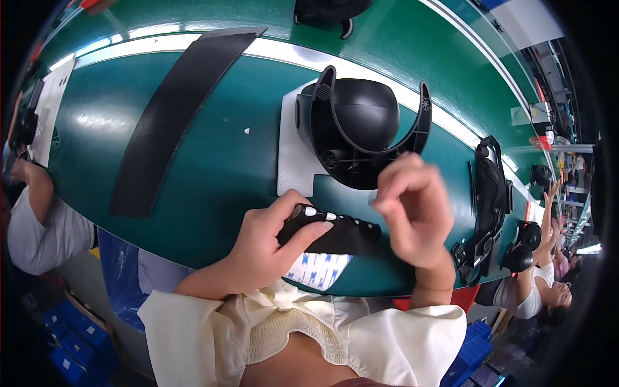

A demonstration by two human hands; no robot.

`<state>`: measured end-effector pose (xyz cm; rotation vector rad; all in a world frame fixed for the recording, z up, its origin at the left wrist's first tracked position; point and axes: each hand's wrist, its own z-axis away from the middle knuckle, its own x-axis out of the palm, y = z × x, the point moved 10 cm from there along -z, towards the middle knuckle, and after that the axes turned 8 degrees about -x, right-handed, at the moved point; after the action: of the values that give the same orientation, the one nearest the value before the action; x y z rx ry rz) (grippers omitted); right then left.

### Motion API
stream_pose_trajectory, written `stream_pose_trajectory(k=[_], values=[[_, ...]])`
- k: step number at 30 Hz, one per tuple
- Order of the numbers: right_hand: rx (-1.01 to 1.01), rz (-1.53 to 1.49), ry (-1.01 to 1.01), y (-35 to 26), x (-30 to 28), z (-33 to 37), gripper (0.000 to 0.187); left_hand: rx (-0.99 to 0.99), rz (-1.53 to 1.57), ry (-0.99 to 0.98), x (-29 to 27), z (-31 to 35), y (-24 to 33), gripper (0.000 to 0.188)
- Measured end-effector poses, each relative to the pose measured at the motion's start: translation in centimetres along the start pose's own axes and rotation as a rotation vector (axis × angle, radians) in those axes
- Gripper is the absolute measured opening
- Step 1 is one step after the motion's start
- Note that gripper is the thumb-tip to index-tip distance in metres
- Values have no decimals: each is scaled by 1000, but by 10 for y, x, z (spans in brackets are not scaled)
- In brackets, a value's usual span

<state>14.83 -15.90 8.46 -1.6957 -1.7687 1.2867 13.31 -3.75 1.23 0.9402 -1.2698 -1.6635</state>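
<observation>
My left hand [258, 248] grips one end of a short black strip [345, 237] with a row of white patches along its upper edge, between thumb and curled fingers. Past the strip's other end, my right hand [422, 216] is raised and slightly blurred. Its thumb and forefinger are pinched together; what they hold, if anything, is too small to make out. Beyond both hands a glossy black dome [374, 113] stands with a curved black frame [329, 145] around its front. A light grey board [290, 171] lies partly beneath them.
A long black sheet [171, 122] crosses the green table [219, 168] at left. Black straps [488, 200] lie at right. A white sheet with blue print [316, 269] sits at the near edge. Co-workers sit on both sides; blue bins [84, 329] stand below left.
</observation>
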Motion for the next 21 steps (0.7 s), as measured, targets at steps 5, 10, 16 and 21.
stream_pose_trajectory(k=[5, 10, 16, 21], values=[[158, 11, 14, 12, 3, -21, 36, 291, 35, -58, 6, -2, 15, 18], [94, 126, -17, 10, 15, -27, 34, 322, 162, -152, 9, 1, 17, 17], [58, 253, 6, 6, 14, -28, 31, 304, 242, -198, 10, 2, 17, 18], [80, 304, 17, 6, 15, -29, 28, 316, 302, -207, 8, 2, 15, 17]])
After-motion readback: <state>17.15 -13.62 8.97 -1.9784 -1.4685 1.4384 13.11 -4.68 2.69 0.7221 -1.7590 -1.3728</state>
